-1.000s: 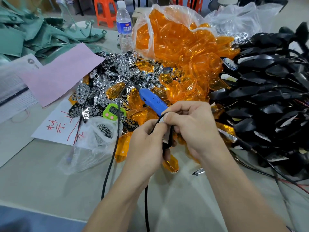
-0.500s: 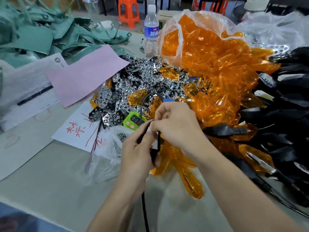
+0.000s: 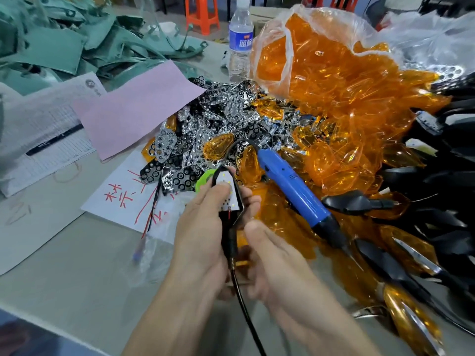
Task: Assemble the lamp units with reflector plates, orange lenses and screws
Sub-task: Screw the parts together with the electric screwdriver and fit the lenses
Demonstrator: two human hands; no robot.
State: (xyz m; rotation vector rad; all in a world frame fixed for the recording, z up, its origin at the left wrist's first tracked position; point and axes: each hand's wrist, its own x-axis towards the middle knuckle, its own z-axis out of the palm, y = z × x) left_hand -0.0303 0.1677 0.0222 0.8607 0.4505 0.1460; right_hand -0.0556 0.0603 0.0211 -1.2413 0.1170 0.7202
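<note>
The job is sitting at an early stage for this piece. The left hand (image 3: 203, 227) is holding one lamp unit (image 3: 230, 199) just near of the middle of the table (image 3: 77, 291). Its thumb is pressing on the unit's white board and its fingers are curling round the black shell behind. No reflector plate, orange lens or screw is showing on this unit yet, so all three steps seem to be waiting.

The right hand (image 3: 270, 253) is hovering just right of the unit, fingers loosely straight and slightly spread, gripping nothing. Whether its thumb is touching the shell cannot be told.

Supplies are lying close by. The shiny reflector plates (image 3: 205, 129) are heaped just beyond the hands, and the orange lenses (image 3: 334, 80) are spilling from a bag at the far right. Bare black shells (image 3: 437, 176) are piling up along the right edge. A few units already wearing lenses (image 3: 406, 312) are resting at the near right, so some of the batch looks done. The blue screwdriver (image 3: 290, 191) is lying untouched on the pile, right of the unit.

Compared with half a second ago, the right hand is no longer pinching at the top of the unit. It is now drawing back toward the near side with its fingers loosening. The unit's white face is now showing plainly, and the screwdriver, mostly hidden by the hands then, is lying in full view.
</note>
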